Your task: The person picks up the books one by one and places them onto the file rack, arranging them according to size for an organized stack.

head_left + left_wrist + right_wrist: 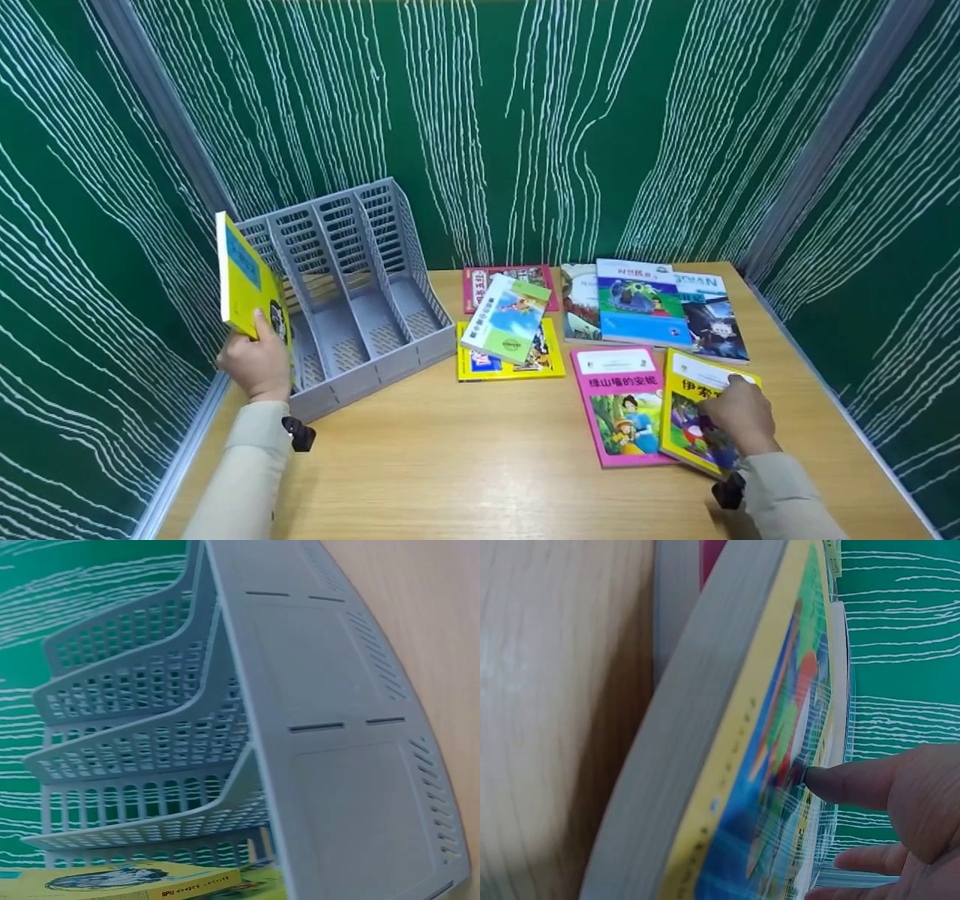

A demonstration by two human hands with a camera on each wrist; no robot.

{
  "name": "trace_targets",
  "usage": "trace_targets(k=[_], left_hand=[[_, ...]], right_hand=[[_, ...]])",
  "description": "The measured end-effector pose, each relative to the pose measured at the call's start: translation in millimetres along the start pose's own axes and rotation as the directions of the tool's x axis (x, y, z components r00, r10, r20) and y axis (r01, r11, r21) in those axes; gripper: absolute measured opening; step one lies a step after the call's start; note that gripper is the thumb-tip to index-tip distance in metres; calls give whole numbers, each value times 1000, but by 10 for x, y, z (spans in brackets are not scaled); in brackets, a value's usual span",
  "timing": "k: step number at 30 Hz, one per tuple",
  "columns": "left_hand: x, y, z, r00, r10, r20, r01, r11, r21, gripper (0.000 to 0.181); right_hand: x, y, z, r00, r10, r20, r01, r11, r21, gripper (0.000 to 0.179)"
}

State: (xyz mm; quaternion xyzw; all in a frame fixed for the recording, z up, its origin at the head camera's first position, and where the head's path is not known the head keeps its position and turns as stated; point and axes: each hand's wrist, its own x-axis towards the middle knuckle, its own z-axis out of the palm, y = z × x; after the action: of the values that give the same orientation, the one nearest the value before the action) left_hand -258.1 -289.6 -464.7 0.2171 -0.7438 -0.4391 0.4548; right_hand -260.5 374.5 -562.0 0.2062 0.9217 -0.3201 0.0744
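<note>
My left hand grips a yellow book by its lower part, thumb on the cover. The book stands upright at the left end of a grey slotted file rack; its lower end is hidden behind the hand. In the left wrist view the book shows along the bottom, beside the rack's dividers. My right hand is over a yellow-bordered storybook, which overlaps a pink book. In the right wrist view the thumb touches the storybook's cover, with the other fingers spread apart from it.
A green book lies across a yellow comic-style book and a red one mid-table. Further right, a blue book overlaps two others. Green walls with white lines enclose the wooden table.
</note>
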Motion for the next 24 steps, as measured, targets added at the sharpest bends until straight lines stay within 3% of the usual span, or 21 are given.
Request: trace_targets(k=[2, 9, 14, 24], left_hand=[[5, -34, 26, 1000, -18, 15, 18, 1000, 22, 46], [17, -190, 174, 1000, 21, -2, -21, 995, 101, 42], [-20, -221, 243, 996, -64, 57, 55, 986, 156, 46], [-30, -309, 332, 985, -151, 83, 127, 962, 241, 46]], right_hand=[[4, 8, 0, 1000, 10, 11, -10, 1000, 3, 96], [7, 23, -18, 998, 33, 44, -34, 999, 19, 96], [-2, 27, -28, 996, 62, 62, -66, 996, 59, 93], [-21, 38, -52, 994, 97, 44, -100, 993, 62, 95]])
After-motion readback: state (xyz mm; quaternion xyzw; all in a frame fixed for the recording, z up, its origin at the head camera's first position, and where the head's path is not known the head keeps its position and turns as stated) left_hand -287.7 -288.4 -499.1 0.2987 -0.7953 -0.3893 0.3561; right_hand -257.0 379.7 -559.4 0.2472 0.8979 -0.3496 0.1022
